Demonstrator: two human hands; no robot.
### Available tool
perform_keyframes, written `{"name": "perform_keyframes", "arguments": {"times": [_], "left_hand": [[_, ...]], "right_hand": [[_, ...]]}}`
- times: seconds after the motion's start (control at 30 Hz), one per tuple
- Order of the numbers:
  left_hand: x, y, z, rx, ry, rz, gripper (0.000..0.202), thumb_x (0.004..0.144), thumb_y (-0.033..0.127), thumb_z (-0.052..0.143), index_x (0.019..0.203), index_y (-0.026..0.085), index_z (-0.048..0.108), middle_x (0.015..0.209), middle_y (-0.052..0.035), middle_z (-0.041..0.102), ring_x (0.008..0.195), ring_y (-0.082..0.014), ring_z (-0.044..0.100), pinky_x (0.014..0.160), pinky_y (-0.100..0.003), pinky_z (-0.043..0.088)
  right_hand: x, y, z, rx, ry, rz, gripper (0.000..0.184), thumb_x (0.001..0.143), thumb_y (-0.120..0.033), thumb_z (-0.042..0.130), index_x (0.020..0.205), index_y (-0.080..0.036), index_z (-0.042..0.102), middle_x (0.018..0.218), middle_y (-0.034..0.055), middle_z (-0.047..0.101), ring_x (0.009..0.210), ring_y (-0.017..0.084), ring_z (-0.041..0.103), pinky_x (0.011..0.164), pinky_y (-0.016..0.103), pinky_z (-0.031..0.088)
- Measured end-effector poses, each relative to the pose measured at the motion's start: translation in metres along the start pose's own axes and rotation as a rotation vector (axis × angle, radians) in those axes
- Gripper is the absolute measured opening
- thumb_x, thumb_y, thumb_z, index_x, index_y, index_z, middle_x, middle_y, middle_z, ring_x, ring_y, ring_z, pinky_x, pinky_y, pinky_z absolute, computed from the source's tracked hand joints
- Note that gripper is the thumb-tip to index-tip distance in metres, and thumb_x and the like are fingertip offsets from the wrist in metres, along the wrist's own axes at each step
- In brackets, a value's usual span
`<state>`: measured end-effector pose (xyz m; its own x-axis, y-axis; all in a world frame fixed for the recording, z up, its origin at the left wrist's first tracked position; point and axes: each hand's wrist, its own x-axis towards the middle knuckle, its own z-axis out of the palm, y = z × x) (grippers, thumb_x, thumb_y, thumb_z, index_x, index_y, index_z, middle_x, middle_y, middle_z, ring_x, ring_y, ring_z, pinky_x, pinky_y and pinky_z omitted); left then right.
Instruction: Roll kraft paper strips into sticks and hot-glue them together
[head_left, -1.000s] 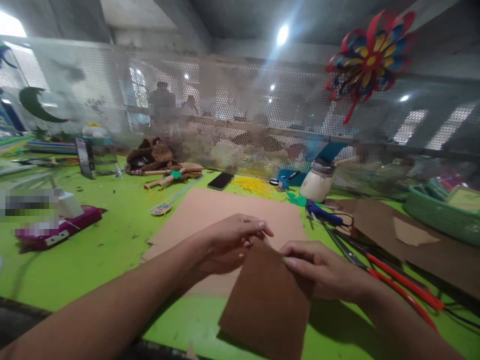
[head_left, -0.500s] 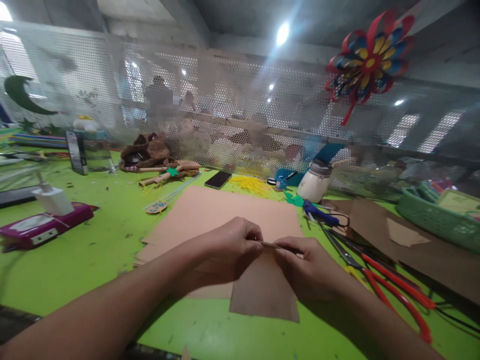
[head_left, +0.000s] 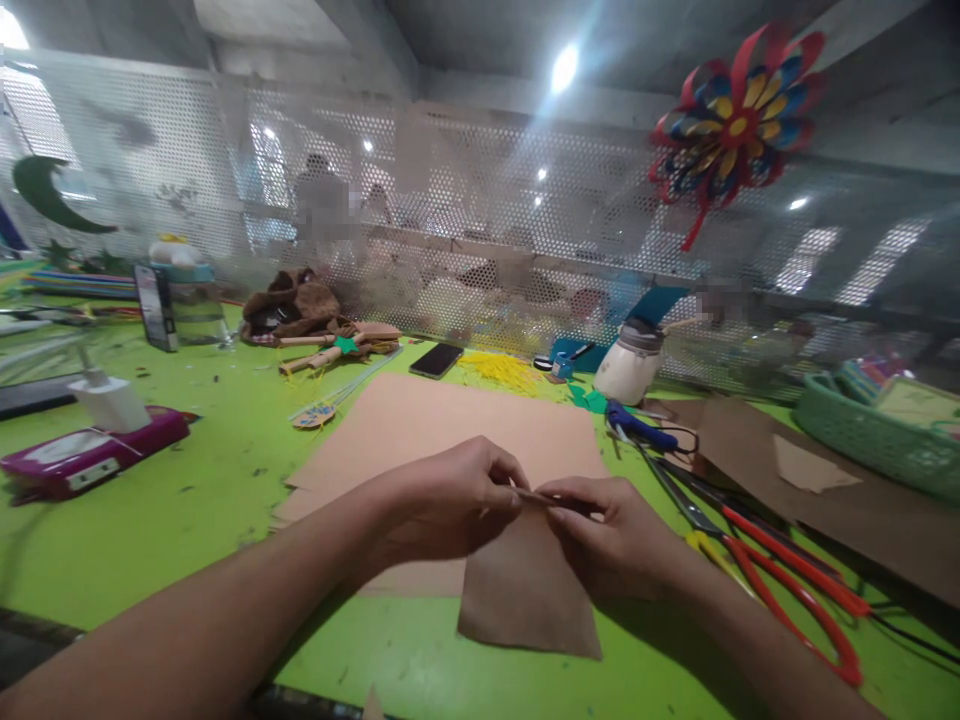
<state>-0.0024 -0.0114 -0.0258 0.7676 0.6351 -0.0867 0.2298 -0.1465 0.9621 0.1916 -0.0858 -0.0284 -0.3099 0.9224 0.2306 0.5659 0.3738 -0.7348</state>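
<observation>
The left hand [head_left: 472, 500] and right hand [head_left: 619, 525] each pinch the far edge of the brown paper [head_left: 525, 600] in a narrow grip; I'd press both thumbs evenly to avoid skewing it.

Left grip [head_left: 461, 495] and right grip [head_left: 619, 532] pinch near each other, forearms [head_left: 247, 580] angling inward.

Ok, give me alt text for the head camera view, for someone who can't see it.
A person's left hand and right hand pinch the far edge of a brown sheet above a green table spread with peach paper. Red-handled scissors lie to the right, and a dark phone lies beyond the paper.
</observation>
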Motion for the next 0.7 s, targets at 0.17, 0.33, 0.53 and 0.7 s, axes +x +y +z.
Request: {"name": "perform_keyframes", "arguments": {"times": [0.17,0.33,0.53,0.7], "left_hand": [[-0.005,0.015,-0.002,0.209,-0.099,-0.057,0.018,0.069,0.018,0.052,0.079,0.012,0.066,0.055,0.0022,0.053,0.050,-0.0087,0.045,0.047,-0.020,0.030],[-0.003,0.017,-0.003,0.316,-0.079,-0.003,0.021,0.075,0.026,0.051,0.081,0.012,0.066,0.057,0.0025,0.052,0.052,-0.0080,0.043,0.048,-0.019,0.032],[-0.003,0.014,-0.001,0.282,-0.070,0.008,0.021,0.075,0.026,0.047,0.079,0.013,0.063,0.058,0.0011,0.054,0.050,-0.0092,0.046,0.047,-0.020,0.033],[-0.005,0.014,0.000,0.334,-0.046,0.015,0.024,0.072,0.024,0.046,0.080,0.013,0.066,0.059,0.0011,0.055,0.052,-0.0104,0.046,0.048,-0.022,0.033]], "right_hand": [[0.001,-0.004,0.001,-0.017,-0.007,-0.039,0.027,0.081,-0.012,0.050,0.098,-0.019,0.071,0.083,0.0025,0.072,0.074,0.016,0.062,0.065,0.024,0.045],[0.001,-0.004,0.003,0.052,0.013,0.011,0.027,0.081,-0.016,0.053,0.102,-0.018,0.070,0.085,0.0050,0.071,0.080,0.019,0.063,0.070,0.027,0.047],[0.000,0.006,0.009,0.418,0.034,0.225,0.028,0.078,-0.025,0.062,0.102,-0.012,0.069,0.086,0.0086,0.069,0.076,0.019,0.061,0.064,0.028,0.046],[-0.001,0.009,0.011,0.434,0.016,0.254,0.029,0.079,-0.026,0.061,0.104,-0.013,0.067,0.079,0.0062,0.068,0.062,0.014,0.057,0.054,0.025,0.042]]}}
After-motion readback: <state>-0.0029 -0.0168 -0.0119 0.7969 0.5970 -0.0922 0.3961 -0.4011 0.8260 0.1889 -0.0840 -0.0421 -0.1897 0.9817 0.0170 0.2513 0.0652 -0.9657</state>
